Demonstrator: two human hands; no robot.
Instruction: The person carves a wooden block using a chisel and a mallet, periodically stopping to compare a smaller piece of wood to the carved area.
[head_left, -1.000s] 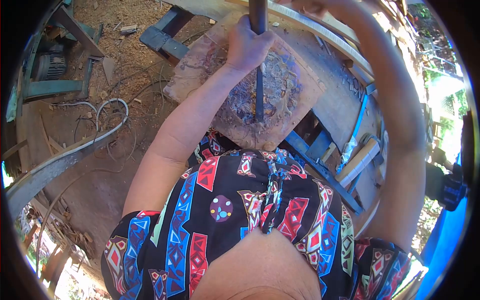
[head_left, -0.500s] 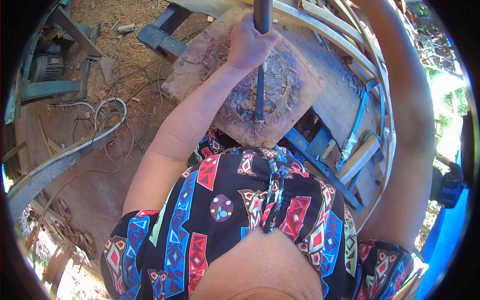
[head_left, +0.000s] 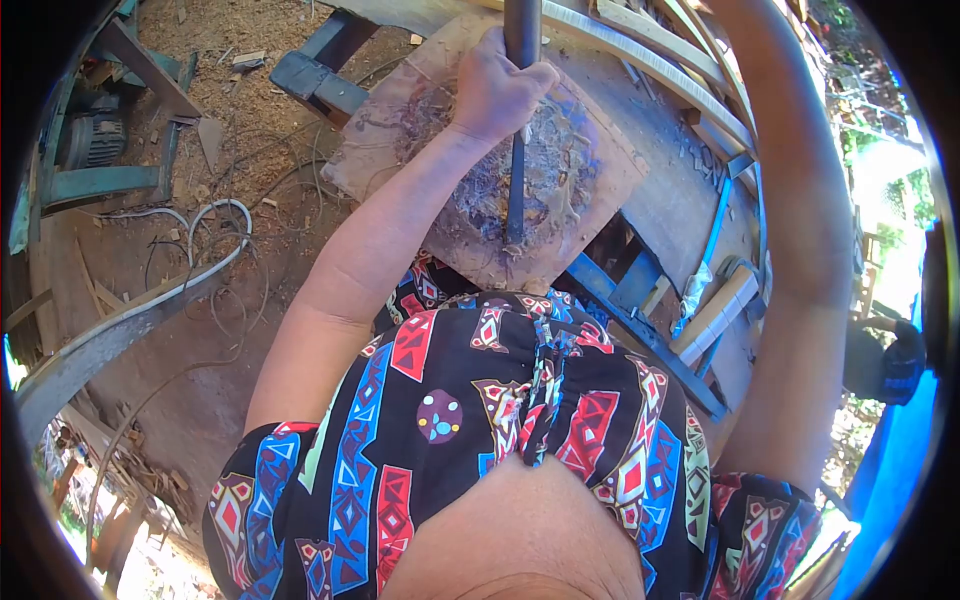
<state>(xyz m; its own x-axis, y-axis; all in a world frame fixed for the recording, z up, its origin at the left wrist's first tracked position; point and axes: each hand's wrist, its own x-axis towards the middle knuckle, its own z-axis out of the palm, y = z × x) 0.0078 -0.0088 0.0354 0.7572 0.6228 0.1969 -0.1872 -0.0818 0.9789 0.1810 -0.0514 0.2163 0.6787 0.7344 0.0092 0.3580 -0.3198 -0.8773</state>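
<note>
My left hand [head_left: 500,88] is closed around a long dark chisel-like bar [head_left: 516,195], whose thick upper part runs past the top edge of the view. The bar's lower end rests against a square slab [head_left: 375,150] in front of my body. Rough, crusted, fibrous-looking material [head_left: 565,180] in grey, brown and purplish tones covers the middle of this slab. My right arm [head_left: 815,220] is raised on the right side and leaves the view at the top. The right hand itself is out of sight, so what it holds cannot be seen.
A blue metal frame [head_left: 645,335] and a pale cylindrical roll [head_left: 715,315] are at the right. Long wooden strips [head_left: 640,55] curve along the upper right. At left lie cables [head_left: 235,235], sawdust [head_left: 215,30], a ribbed motor [head_left: 97,138] and wood scraps.
My right arm has shifted left. The bar's lower end has moved very slightly left, while my left hand keeps its grip.
</note>
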